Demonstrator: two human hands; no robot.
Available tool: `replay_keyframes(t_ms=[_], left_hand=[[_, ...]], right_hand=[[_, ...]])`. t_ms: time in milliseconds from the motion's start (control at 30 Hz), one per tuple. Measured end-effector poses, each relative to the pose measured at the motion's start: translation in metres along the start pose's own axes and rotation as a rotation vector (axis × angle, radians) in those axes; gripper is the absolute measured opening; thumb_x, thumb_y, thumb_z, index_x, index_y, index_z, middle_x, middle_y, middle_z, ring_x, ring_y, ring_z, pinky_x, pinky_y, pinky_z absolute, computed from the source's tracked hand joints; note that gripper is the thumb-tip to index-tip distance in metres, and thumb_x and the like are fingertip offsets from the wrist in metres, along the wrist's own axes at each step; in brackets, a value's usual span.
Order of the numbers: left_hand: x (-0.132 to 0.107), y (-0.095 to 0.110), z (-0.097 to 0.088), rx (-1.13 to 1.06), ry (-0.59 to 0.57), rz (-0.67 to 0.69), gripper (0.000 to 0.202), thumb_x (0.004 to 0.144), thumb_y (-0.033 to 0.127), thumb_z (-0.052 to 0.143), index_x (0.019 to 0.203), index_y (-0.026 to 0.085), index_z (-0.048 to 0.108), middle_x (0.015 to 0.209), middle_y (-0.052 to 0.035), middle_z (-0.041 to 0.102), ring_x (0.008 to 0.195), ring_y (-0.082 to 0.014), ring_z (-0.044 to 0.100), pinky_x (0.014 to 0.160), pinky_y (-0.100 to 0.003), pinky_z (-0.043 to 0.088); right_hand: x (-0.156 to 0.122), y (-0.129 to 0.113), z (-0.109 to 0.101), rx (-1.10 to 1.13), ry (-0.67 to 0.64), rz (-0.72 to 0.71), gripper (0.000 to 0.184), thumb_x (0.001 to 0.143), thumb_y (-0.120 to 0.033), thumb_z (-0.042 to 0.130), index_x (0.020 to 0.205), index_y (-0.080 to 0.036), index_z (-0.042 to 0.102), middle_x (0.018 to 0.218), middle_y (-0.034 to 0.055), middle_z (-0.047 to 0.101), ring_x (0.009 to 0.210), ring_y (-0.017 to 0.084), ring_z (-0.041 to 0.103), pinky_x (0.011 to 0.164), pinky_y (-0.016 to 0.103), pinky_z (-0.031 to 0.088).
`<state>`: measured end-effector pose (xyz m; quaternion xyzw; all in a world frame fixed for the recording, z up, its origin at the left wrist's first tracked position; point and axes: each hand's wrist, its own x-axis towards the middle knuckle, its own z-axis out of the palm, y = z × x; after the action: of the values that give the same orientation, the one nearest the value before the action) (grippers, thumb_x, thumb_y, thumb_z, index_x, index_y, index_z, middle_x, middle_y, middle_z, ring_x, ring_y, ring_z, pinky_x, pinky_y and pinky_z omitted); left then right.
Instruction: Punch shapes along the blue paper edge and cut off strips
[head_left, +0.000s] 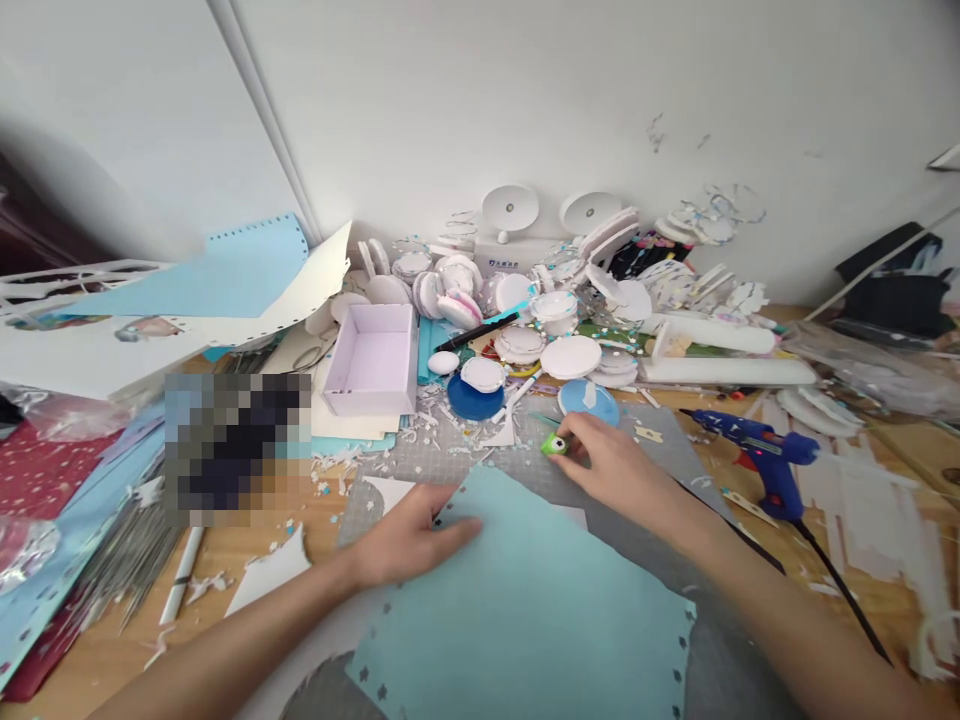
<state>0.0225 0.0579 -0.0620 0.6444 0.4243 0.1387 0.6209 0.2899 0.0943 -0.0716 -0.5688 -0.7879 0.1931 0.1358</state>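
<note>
My left hand grips a light blue sheet of paper near its upper left edge, thumb on top. Small dark flower-like cutouts run along the sheet's side edges. Just past the sheet's top corner, my right hand pinches a small green paper punch between thumb and fingers. The punch is apart from the sheet. Below both lies a grey cutting mat, strewn with tiny paper bits.
A blue glue gun lies at the right, its cord trailing forward. A pale lilac box stands left of centre. Behind sit many white discs, a black pen and blue lids. Wire stems and paper sheets crowd the left.
</note>
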Motion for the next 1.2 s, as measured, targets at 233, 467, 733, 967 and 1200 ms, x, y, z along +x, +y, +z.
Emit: replay_keyframes(t_ms=[233,467,733,967,1200], left_hand=[[0.003,-0.005,-0.001,-0.176,-0.016,-0.036,0.044,0.089,0.056,0.046,0.082,0.014,0.057,0.076,-0.0008,0.059,0.067,-0.0132,0.054,0.057,-0.021,0.046],[0.003,-0.009,-0.002,-0.110,-0.043,-0.014,0.044,0.093,0.055,0.040,0.083,0.014,0.057,0.077,-0.0003,0.059,0.068,-0.0132,0.055,0.059,-0.020,0.045],[0.004,-0.002,-0.002,0.082,-0.016,0.023,0.042,0.095,0.049,0.035,0.082,0.014,0.055,0.075,0.0000,0.056,0.068,-0.0134,0.053,0.061,-0.022,0.043],[0.000,0.029,0.000,0.243,-0.001,0.005,0.038,0.095,0.041,0.034,0.079,0.015,0.055,0.072,0.0006,0.053,0.067,-0.0137,0.051,0.057,-0.021,0.041],[0.011,0.016,0.004,0.095,0.086,0.044,0.035,0.093,0.044,0.039,0.081,0.015,0.054,0.076,0.0000,0.057,0.066,-0.0133,0.054,0.058,-0.021,0.044]], right_hand=[[0.010,-0.010,-0.007,0.010,-0.074,0.014,0.014,0.075,-0.013,0.051,0.082,-0.023,0.044,0.080,-0.0007,0.058,0.068,0.015,0.057,0.060,0.027,0.043],[0.012,-0.023,-0.022,0.377,-0.056,0.015,0.025,0.074,-0.023,0.062,0.098,-0.022,0.054,0.100,0.0051,0.057,0.086,0.018,0.060,0.080,0.035,0.051],[0.004,-0.052,-0.039,0.864,-0.256,0.058,0.034,0.071,-0.030,0.073,0.093,-0.022,0.049,0.084,-0.0018,0.054,0.076,0.012,0.056,0.064,0.023,0.050],[0.006,-0.051,-0.039,0.991,-0.268,0.012,0.038,0.071,-0.033,0.075,0.101,-0.020,0.055,0.097,0.0029,0.059,0.089,0.016,0.060,0.077,0.029,0.052],[0.003,-0.050,-0.038,0.950,-0.233,0.027,0.037,0.071,-0.031,0.075,0.103,-0.021,0.058,0.095,0.0023,0.061,0.087,0.016,0.060,0.075,0.028,0.050]])
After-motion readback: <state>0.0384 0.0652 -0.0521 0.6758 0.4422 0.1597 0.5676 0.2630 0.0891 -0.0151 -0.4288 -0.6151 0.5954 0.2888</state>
